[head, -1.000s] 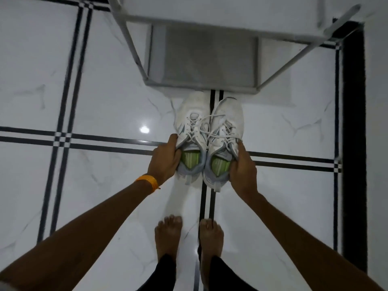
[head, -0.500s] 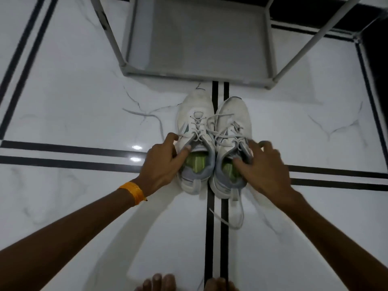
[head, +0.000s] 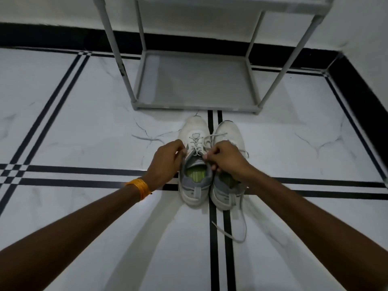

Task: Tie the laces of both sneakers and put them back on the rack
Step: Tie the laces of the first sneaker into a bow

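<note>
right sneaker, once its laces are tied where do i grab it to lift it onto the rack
Likely the heel collar of the right sneaker, taken from above and behind. Its open mouth faces up and its heel points at you, toe toward the rack. Watch the loose lace trailing behind it.

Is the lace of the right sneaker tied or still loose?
Loose. A lace end from the right sneaker trails across the floor behind its heel.

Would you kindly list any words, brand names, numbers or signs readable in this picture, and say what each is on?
None can be read: no legible text shows on the two white lace-up sneakers, the grey metal-frame shoe rack, the orange wristband or the white marble floor.
</note>
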A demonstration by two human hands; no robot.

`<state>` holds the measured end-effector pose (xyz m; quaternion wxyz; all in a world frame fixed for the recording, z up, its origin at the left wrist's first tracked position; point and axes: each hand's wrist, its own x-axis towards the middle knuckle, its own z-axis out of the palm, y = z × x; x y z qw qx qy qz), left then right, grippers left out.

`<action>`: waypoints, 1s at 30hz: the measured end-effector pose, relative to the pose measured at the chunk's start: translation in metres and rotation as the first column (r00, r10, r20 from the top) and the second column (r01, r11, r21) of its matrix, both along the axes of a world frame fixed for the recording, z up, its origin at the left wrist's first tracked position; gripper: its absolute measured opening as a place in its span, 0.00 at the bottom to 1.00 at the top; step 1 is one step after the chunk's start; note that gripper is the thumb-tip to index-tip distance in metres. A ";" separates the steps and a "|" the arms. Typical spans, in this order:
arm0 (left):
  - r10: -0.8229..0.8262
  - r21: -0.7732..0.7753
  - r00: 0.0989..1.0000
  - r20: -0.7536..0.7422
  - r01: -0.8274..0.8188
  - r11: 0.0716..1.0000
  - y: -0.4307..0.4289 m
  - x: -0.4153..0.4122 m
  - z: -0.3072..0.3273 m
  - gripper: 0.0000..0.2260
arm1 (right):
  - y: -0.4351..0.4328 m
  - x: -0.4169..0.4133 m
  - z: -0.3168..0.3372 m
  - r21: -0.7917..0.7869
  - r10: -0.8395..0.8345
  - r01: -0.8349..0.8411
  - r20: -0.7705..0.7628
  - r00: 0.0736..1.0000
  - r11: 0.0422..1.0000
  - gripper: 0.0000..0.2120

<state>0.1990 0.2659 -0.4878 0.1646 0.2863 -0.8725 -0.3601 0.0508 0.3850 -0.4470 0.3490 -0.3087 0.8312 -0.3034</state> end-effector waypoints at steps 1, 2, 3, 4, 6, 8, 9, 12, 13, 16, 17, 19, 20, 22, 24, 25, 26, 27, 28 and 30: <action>0.028 0.069 1.000 0.014 -0.029 0.997 0.003 -0.001 0.002 0.09 | -0.001 -0.002 0.001 0.023 -0.017 0.016 0.015 1.000 1.000 0.13; 0.061 0.169 0.998 0.026 -0.065 0.984 0.005 -0.004 0.004 0.10 | -0.003 -0.004 0.001 0.045 -0.025 0.024 0.023 0.999 0.999 0.14; 0.094 0.286 0.994 0.053 -0.106 0.952 0.005 -0.007 0.004 0.10 | -0.005 -0.005 0.000 0.063 -0.017 0.016 0.017 1.000 0.998 0.15; 0.109 0.384 0.991 0.074 -0.129 0.914 0.005 -0.009 0.006 0.10 | -0.006 -0.004 0.000 0.078 0.000 0.000 -0.001 1.000 0.997 0.16; 0.116 0.499 0.988 0.099 -0.150 0.854 0.004 -0.013 0.009 0.10 | -0.009 0.001 -0.001 0.109 0.026 -0.021 -0.043 0.999 0.994 0.15; 0.163 0.587 0.981 0.110 -0.196 0.785 0.002 -0.015 0.009 0.10 | -0.012 0.003 -0.002 0.113 -0.016 0.021 -0.042 0.999 0.993 0.13; 0.205 0.621 0.972 0.113 -0.230 0.749 0.002 -0.016 0.009 0.10 | -0.013 0.003 -0.002 0.102 -0.064 0.064 -0.001 0.998 0.993 0.12; 0.373 0.723 0.923 0.095 -0.322 0.611 0.003 -0.020 0.010 0.12 | -0.015 0.003 -0.001 0.070 -0.241 0.232 0.177 0.954 0.970 0.11; 0.407 0.746 0.910 0.080 -0.325 0.580 0.003 -0.021 0.008 0.15 | -0.016 0.003 -0.003 0.044 -0.260 0.256 0.209 0.943 0.966 0.11; 0.459 0.747 0.887 0.045 -0.335 0.574 0.001 -0.021 0.003 0.22 | -0.013 0.008 -0.010 -0.049 -0.268 0.277 0.139 0.953 0.960 0.14; 0.475 0.728 0.879 0.044 -0.353 0.587 0.001 -0.020 -0.001 0.23 | -0.010 0.009 -0.012 -0.075 -0.294 0.304 0.114 0.949 0.950 0.16; 0.491 0.664 0.870 0.045 -0.393 0.636 0.002 -0.019 -0.004 0.23 | -0.009 0.009 -0.019 -0.109 -0.334 0.340 0.073 0.940 0.934 0.22; 0.497 0.633 0.866 0.048 -0.411 0.656 0.003 -0.018 -0.005 0.23 | -0.010 0.009 -0.022 -0.119 -0.332 0.335 0.041 0.942 0.935 0.24; 0.487 0.590 0.871 0.061 -0.425 0.686 0.004 -0.017 -0.006 0.22 | -0.010 0.010 -0.025 -0.128 -0.302 0.294 -0.047 0.952 0.947 0.25; 0.473 0.555 0.878 0.068 -0.428 0.714 0.005 -0.016 -0.005 0.23 | -0.010 0.012 -0.026 -0.129 -0.281 0.266 -0.120 0.952 0.955 0.24; 0.470 0.545 0.880 0.070 -0.428 0.721 0.006 -0.015 -0.006 0.22 | -0.009 0.012 -0.027 -0.129 -0.276 0.259 -0.140 0.951 0.957 0.24; 0.467 0.536 0.882 0.067 -0.427 0.728 0.006 -0.014 -0.006 0.22 | -0.008 0.012 -0.028 -0.128 -0.269 0.251 -0.156 0.950 0.959 0.24; 0.461 0.527 0.886 0.060 -0.420 0.739 0.006 -0.014 -0.006 0.22 | -0.007 0.012 -0.028 -0.125 -0.258 0.239 -0.166 0.952 0.963 0.23; 0.445 0.506 0.894 0.050 -0.406 0.761 0.005 -0.013 -0.003 0.22 | -0.007 0.011 -0.027 -0.124 -0.245 0.226 -0.160 0.956 0.966 0.23; 0.377 0.466 0.926 0.026 -0.345 0.815 0.000 -0.008 0.011 0.22 | -0.003 0.006 -0.018 -0.107 -0.164 0.149 -0.139 0.977 0.983 0.21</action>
